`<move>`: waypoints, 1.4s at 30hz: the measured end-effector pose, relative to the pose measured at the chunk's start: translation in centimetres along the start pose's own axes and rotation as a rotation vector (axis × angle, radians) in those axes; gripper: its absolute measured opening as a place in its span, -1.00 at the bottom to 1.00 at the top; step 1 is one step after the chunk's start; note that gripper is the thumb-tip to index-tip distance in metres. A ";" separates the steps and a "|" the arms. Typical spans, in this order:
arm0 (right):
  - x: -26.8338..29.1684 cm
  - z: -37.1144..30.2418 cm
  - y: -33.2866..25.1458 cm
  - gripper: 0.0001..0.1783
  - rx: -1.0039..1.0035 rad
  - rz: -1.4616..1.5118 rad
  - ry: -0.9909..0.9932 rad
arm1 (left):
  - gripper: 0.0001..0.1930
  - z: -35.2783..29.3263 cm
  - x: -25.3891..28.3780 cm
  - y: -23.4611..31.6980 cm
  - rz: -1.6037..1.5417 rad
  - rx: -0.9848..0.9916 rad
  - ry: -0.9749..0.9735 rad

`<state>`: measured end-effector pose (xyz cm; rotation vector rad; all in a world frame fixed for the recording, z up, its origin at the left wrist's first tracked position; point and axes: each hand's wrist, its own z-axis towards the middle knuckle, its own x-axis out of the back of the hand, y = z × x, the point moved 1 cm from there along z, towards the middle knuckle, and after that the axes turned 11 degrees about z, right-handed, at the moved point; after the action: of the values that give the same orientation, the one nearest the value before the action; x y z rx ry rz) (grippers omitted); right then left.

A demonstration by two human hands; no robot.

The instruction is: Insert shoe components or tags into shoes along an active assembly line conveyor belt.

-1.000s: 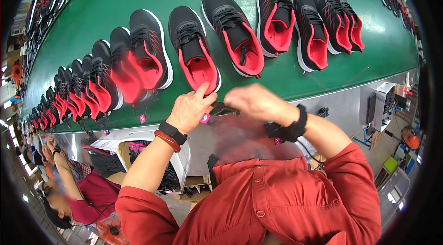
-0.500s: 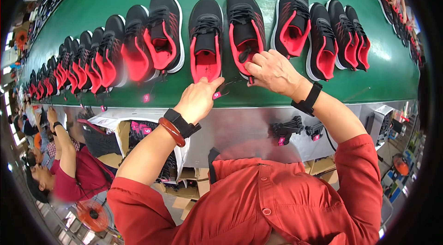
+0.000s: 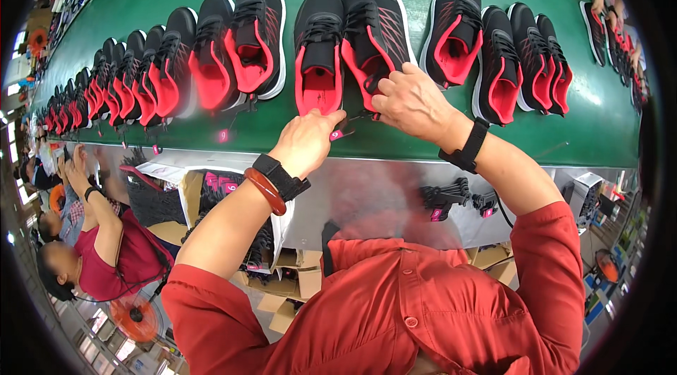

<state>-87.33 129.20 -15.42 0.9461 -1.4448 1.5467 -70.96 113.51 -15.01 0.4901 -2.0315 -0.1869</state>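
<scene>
Gripped shoe [image 3: 375,33] turned, nearer neighbouring shoe [image 3: 319,45]

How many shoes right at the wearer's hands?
2: left shoe at the left hand's fingertips; right shoe at the right hand, its heel partly covered.

We wore a brick-red woven cloth shirt [image 3: 352,304], creased across the front, with round red buttons [image 3: 411,321] set down a straight placket [image 3: 408,294]. Its loose left sleeve [image 3: 211,318] and right sleeve [image 3: 546,262] ended in plain hems near our elbows. Behind our bare left hand [image 3: 305,141] sat a wide black fabric wristband [image 3: 283,177] and a glossy reddish-brown bangle [image 3: 265,191]; behind our bare right hand [image 3: 417,105], a second black fabric band [image 3: 471,149].
</scene>
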 end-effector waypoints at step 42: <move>-0.4 -26.5 -5.1 -0.84 -0.541 0.139 -0.260 | -0.70 14.5 0.0 12.7 0.304 -0.333 0.379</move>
<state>-82.52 155.74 -15.54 0.7434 -2.0148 1.0545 -86.85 123.99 -17.92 0.0012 -1.6349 -0.2225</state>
